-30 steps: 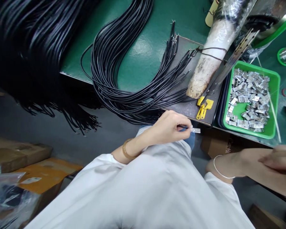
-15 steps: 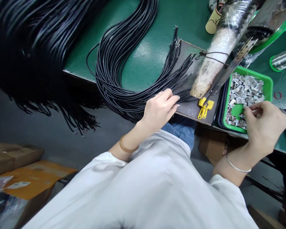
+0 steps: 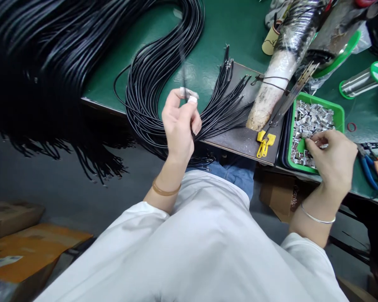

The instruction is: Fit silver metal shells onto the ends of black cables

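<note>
My left hand [image 3: 179, 126] is raised above the bundle of black cables [image 3: 151, 84] and pinches one black cable near its end, where a small metal piece shows between thumb and fingertip. That cable blurs upward from my fingers. My right hand [image 3: 332, 157] reaches into the green tray [image 3: 340, 113] of small metal clips [image 3: 311, 117], fingertips closed among the clips at the tray's near edge. Whether a clip is between them I cannot make out. The cable ends fan out over a dark mat [image 3: 239, 138].
A wrapped whitish cylinder [image 3: 277, 84] with a metal bar leans over the mat, a yellow clamp [image 3: 264, 142] at its foot. Blue and orange-handled pliers [image 3: 373, 161] lie right of the tray, a solder spool [image 3: 362, 77] behind it. Cardboard boxes [image 3: 25, 247] sit on the floor left.
My left hand went from holding a clipped cable at the bench edge to the cable bundle, then lifted one cable up. My right hand came up to the green tray and stayed there.
</note>
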`<act>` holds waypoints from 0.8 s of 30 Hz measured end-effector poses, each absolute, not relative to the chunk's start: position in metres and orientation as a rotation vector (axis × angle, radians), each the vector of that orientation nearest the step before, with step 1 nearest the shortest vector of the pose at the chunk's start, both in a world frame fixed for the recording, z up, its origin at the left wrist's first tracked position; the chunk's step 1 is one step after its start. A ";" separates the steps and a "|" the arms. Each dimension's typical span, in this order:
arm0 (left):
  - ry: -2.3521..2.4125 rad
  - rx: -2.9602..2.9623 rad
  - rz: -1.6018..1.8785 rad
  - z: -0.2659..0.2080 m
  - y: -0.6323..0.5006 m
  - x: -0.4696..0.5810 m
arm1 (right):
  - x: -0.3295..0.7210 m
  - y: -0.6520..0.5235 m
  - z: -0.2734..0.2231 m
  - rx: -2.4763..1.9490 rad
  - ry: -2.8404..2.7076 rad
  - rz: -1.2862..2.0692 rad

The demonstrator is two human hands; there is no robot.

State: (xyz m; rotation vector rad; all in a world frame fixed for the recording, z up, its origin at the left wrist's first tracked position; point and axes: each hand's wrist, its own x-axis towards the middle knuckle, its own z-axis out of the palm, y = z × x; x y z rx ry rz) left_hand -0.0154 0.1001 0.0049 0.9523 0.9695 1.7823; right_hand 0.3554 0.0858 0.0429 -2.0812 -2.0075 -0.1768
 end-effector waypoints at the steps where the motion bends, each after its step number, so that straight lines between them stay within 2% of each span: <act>1: 0.927 0.935 1.681 0.010 0.096 -0.018 | 0.353 0.084 0.043 -2.066 -2.019 -0.151; 5: 0.652 0.956 1.186 0.023 0.075 -0.021 | 0.347 0.074 0.050 -1.990 -1.977 0.077; 9: 0.365 1.006 0.733 0.028 0.061 -0.015 | 0.349 0.067 0.056 -2.023 -1.888 0.052; 13: 0.198 1.068 0.524 0.037 0.052 0.008 | 0.354 0.072 0.057 -2.076 -1.993 0.107; 17: 0.346 0.996 0.573 0.034 0.039 0.041 | 0.360 0.083 0.064 -2.043 -2.114 0.283; 21: 0.818 1.234 1.023 0.013 0.033 0.055 | 0.362 0.090 0.067 -1.990 -2.162 0.479; 24: 1.053 1.426 1.255 0.002 0.035 0.052 | 0.358 0.085 0.062 -1.982 -2.154 0.356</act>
